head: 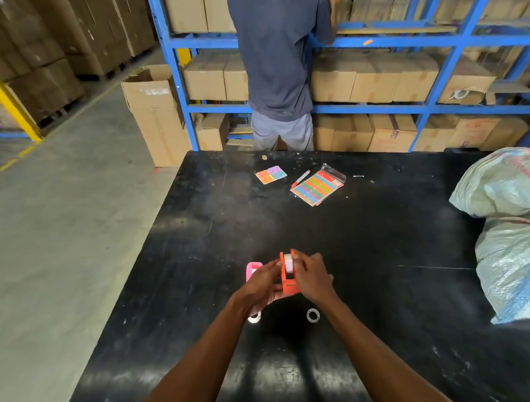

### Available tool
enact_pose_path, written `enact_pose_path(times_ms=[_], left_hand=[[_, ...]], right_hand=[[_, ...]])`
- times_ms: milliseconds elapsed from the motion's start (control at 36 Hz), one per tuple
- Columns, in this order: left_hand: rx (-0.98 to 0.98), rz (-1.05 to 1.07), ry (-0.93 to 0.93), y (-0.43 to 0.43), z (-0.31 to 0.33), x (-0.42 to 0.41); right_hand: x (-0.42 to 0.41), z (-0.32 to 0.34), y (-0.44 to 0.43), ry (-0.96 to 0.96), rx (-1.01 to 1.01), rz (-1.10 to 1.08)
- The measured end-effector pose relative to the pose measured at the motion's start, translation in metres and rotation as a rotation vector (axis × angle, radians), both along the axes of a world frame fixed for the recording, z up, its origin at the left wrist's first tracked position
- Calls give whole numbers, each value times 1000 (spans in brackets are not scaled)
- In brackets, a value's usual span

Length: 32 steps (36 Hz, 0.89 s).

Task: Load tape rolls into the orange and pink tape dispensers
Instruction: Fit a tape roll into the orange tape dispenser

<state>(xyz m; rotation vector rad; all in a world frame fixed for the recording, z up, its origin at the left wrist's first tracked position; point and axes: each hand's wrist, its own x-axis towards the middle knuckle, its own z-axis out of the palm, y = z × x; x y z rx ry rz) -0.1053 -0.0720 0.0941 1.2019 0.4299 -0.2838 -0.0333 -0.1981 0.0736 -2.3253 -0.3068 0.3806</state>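
**Two hands on the orange dispenser**

Two hands meet over the near middle of the black table (376, 266). The left hand (261, 284) is closed around the left side and the lower part of the orange tape dispenser (289, 282), with the thumb pointing up along its edge. The right hand (310, 277) grips the right side of the same dispenser, and its fingers curl over the top. A white tape roll (289, 262) sits between the two orange side walls, in the upper part of the dispenser. I cannot tell if the dispenser touches the table or is lifted a little.

Just beside the left hand, on its left, stands the pink tape dispenser (252, 270); the hand hides part of it. Nearer to the person, two more rolls lie flat on the table: one small white roll (254, 317) half under the left wrist, and one clear tape roll (313, 315) between the two forearms.

Far across the table lie a multicoloured card (271, 174), a red-capped marker (301, 178) and a packet of colourful strips (318, 188). At the right edge rest two big woven plastic sacks (507, 187). Behind the table another person (278, 64) stands with the back to the camera, facing a blue rack (368, 108) full of cardboard boxes (375, 81).
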Motion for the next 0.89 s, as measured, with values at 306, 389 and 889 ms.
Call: enact_pose_path(times_ms=[306,389,889], left_hand=[[-17,-6,-40,27,4,4],[-26,10,-50,33,4,5],[-103,32,-59,29,-2,1]], right_hand=[[15,38,4,-266,48,356],[16,46,8,-347,-48,381],[31,45,11,-629,-166,440]])
